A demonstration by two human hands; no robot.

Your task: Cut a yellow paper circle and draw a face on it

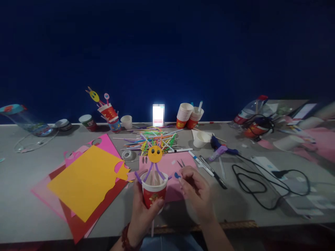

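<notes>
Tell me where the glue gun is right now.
In the head view the glue gun lies on the table, right of centre, beyond the right hand, between the tipped white cup and the black cable.

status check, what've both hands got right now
Left hand gripping red paper cup with yellow face on straws. Right hand pinching small blue piece beside it. Scissors lie just behind.

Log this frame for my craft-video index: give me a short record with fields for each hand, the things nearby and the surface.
left hand: left hand in a grip around red paper cup holding straws and a yellow paper face
right hand: right hand pinching small blue paper piece
nearby: yellow paper sheet, pile of coloured straws, blue glue gun
surface: grey table
</notes>
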